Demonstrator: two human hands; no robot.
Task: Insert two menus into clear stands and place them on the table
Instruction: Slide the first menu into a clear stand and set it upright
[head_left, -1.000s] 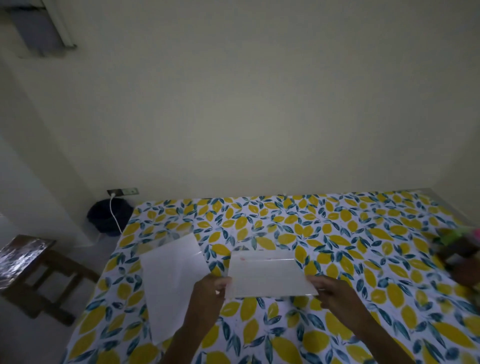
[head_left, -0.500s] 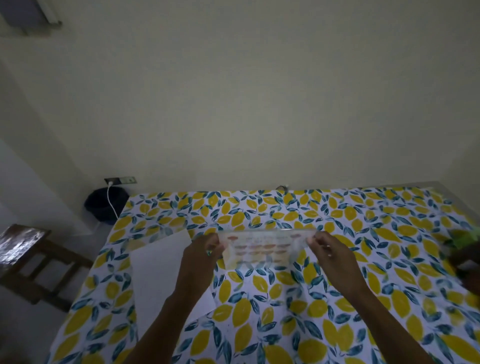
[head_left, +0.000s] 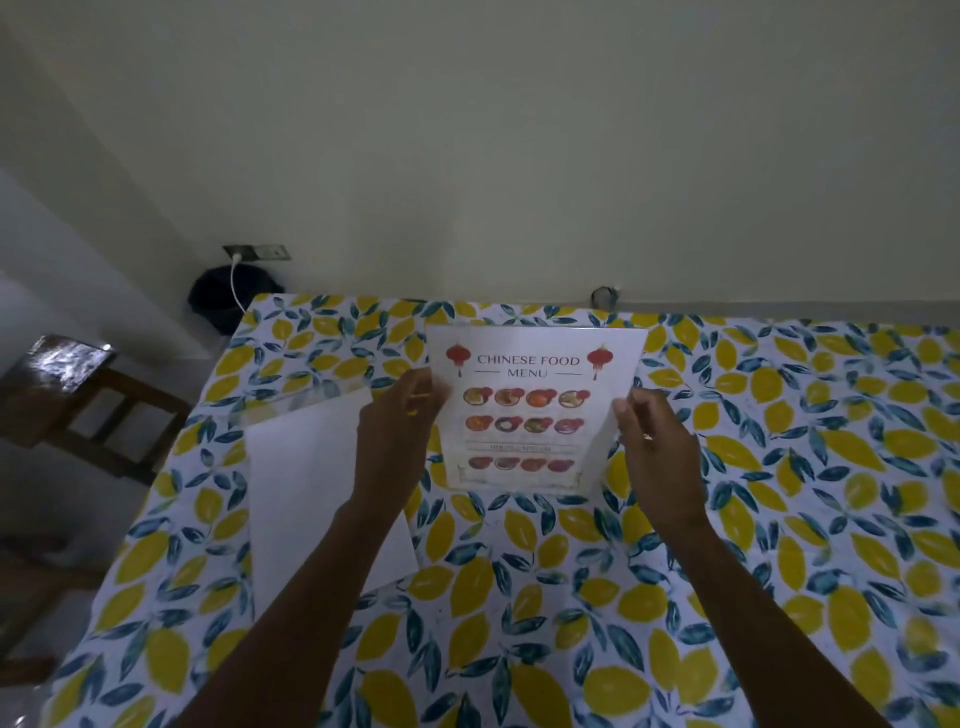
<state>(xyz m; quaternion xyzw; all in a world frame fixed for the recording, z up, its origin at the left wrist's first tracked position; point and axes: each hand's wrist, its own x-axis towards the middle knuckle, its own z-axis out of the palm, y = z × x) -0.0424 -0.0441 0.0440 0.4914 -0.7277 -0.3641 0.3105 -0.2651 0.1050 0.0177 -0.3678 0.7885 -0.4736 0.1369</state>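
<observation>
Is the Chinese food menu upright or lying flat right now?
Upright: the menu faces the camera, its title on top, held at both side edges.

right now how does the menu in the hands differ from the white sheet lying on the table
The menu is held up facing the camera by the left hand and right hand at its side edges; the white sheet lies flat on the tablecloth, untouched. The menu shows a title, red lanterns and dish pictures; the sheet's visible face is blank. Both are pale rectangular sheets.
</observation>
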